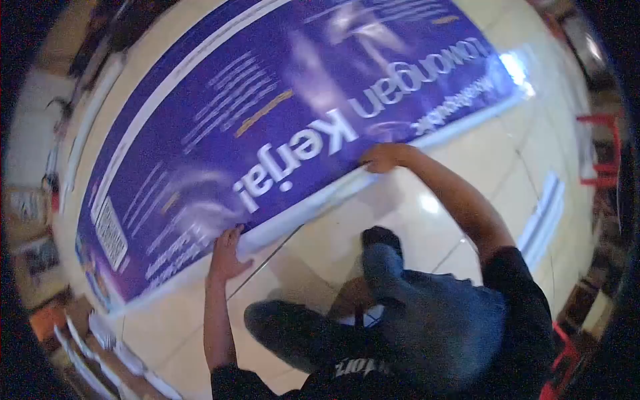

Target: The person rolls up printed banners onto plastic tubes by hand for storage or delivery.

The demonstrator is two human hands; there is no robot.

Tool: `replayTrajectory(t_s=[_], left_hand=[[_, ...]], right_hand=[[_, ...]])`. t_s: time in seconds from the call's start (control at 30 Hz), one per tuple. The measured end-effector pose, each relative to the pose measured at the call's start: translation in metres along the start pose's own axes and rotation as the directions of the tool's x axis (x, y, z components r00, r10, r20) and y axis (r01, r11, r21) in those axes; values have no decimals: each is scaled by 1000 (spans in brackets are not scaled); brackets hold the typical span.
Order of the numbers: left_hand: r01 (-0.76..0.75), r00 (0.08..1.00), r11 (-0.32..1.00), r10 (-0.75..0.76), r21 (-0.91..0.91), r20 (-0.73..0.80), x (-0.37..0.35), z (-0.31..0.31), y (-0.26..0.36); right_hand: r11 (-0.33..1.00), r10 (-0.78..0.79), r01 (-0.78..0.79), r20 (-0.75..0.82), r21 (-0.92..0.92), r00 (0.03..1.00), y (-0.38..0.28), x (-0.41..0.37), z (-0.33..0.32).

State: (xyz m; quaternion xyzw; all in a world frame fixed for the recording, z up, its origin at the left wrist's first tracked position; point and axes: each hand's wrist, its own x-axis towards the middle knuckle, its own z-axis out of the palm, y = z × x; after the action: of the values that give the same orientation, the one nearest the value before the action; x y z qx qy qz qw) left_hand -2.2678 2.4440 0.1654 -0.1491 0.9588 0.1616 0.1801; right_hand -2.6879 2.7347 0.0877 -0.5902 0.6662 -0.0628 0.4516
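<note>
A large purple banner [267, 120] with white lettering lies upside down to my view on the tiled floor. A pale strip [300, 208] runs along its near edge. My left hand [229, 257] rests at this edge, left of centre, with fingers spread and fingertips at the banner. Farther right, my right hand [383, 158] is on the same edge, its fingers curled over the pale strip. Its fingertips are partly hidden, but they appear closed on the edge.
Tiled floor [440, 193] lies around my bent legs. White strips [543, 217] lie at the right, and long pale pieces [113, 343] at the lower left. A red stool [600, 150] stands at the far right. Cluttered objects line the left side.
</note>
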Motion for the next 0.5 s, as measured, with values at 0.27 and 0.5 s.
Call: replayTrajectory(t_s=[0.27,0.5], left_hand=[[127,992,990,-126,55,-16,38,53,23],[211,932,974,-174,-85,318,51,29,-35]], right_hand=[[984,27,-38,-65,-175,998,-35,-25,2],[857,-19,-230,-475,-462,880,32,-75,8]])
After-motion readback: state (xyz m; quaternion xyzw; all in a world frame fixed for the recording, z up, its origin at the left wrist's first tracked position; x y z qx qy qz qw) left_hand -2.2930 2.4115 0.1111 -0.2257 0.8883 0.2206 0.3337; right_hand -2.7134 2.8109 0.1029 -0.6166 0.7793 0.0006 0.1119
